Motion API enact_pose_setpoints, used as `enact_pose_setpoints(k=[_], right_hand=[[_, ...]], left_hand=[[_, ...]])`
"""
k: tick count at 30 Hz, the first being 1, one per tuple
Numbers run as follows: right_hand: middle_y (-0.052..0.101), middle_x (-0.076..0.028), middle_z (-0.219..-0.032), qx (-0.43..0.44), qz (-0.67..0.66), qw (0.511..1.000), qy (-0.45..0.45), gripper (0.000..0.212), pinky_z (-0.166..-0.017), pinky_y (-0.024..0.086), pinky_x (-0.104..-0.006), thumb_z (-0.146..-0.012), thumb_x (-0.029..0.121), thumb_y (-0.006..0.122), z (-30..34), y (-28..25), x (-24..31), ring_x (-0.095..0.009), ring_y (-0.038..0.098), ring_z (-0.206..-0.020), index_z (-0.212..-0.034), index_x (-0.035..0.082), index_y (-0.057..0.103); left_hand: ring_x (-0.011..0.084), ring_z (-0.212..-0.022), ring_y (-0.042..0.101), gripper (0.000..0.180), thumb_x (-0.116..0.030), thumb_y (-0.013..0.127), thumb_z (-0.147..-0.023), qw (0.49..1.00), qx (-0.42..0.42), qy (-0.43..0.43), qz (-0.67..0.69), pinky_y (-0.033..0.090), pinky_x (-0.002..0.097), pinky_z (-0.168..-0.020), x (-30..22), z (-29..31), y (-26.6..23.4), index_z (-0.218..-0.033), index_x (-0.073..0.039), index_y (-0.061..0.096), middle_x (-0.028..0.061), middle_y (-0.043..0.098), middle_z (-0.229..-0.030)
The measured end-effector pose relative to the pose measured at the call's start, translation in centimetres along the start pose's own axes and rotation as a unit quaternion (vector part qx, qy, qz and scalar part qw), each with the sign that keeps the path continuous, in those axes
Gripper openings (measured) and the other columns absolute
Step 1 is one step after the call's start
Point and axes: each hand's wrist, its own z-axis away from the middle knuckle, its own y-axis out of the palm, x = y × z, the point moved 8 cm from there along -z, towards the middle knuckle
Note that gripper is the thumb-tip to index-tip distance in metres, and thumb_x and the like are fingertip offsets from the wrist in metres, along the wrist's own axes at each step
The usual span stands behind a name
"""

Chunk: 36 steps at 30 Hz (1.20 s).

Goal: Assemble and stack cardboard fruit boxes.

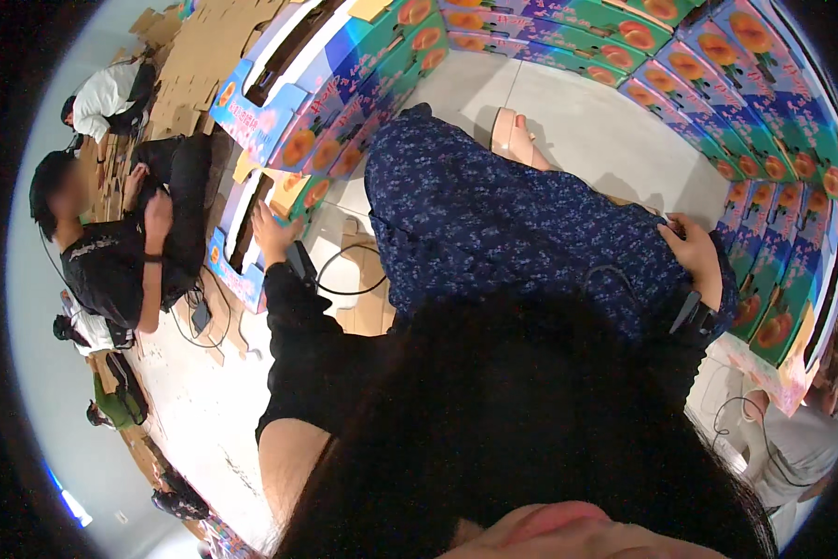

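Skirt: dark blue floral, spread across the lap
Right hand: on the skirt at right, fingers curled; can't tell if it's pinching anything
Left hand: fingers spread loosely, not wrapped round anything, at the slot of the low left box; can't tell if they touch
Right boxes: packed in standing rows
Far boxes: stacked too
Progress: loads look made up already; flat cardboard far left seems left to do, imo
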Motion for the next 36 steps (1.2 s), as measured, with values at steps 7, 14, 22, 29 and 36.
enact_pose_setpoints(k=[7, 14, 22, 29, 36], right_hand=[[0.065, -0.020, -0.099, -0.004, 0.022, 1.000, 0.019, 0.046, -0.082, 0.048, -0.0369, -0.080, 0.039, 0.064, -0.4, 0.4, -0.6, -0.033, 0.063, -0.095, -0.110, 0.004, 0.062], [0.065, -0.019, -0.101, 0.008, 0.036, 0.999, 0.033, 0.045, -0.083, 0.048, -0.0380, -0.082, 0.040, 0.063, -1.2, 0.9, -2.1, -0.033, 0.062, -0.095, -0.110, 0.005, 0.062], [0.065, -0.019, -0.101, 0.003, 0.048, 0.997, 0.060, 0.047, -0.082, 0.048, -0.0373, -0.081, 0.042, 0.063, -1.3, 0.7, -2.5, -0.033, 0.063, -0.093, -0.111, 0.005, 0.062], [0.066, -0.018, -0.098, -0.003, 0.050, 0.998, 0.047, 0.045, -0.080, 0.050, -0.0366, -0.080, 0.040, 0.065, -1.0, 0.7, -1.6, -0.031, 0.065, -0.090, -0.109, 0.005, 0.064], [0.067, -0.018, -0.097, 0.012, 0.042, 0.999, 0.030, 0.045, -0.082, 0.048, -0.0332, -0.082, 0.034, 0.064, -1.2, 0.5, -1.2, -0.027, 0.065, -0.090, -0.111, 0.000, 0.061]], left_hand=[[0.0415, -0.136, 0.020, 0.137, -0.068, 0.078, -0.043, 0.995, 0.089, -0.045, -0.018, 0.026, 0.0551, -0.105, -1.2, -3.9, 1.8, -0.143, 0.000, 0.014, 0.0271, 0.022, -0.145], [0.0429, -0.139, 0.005, 0.137, -0.061, 0.082, -0.044, 0.989, 0.107, -0.102, 0.018, 0.012, 0.0620, -0.106, 1.1, -2.7, 6.9, -0.147, -0.023, 0.000, 0.0261, 0.006, -0.149], [0.0419, -0.137, 0.009, 0.137, -0.059, 0.082, -0.046, 0.972, 0.195, -0.128, 0.039, 0.008, 0.0602, -0.106, -1.1, -3.3, 5.0, -0.147, -0.022, -0.003, 0.0282, 0.013, -0.146], [0.0353, -0.128, 0.029, 0.128, -0.062, 0.084, -0.031, 0.974, 0.161, -0.121, -0.108, 0.022, 0.0484, -0.105, -1.2, -2.8, 1.2, -0.136, -0.011, 0.031, 0.0169, 0.039, -0.130], [0.0352, -0.112, 0.039, 0.119, -0.065, 0.081, -0.032, 0.983, 0.028, -0.171, -0.054, 0.030, 0.0481, -0.095, -1.1, -1.3, -3.3, -0.126, -0.005, 0.038, 0.0160, 0.042, -0.116]])
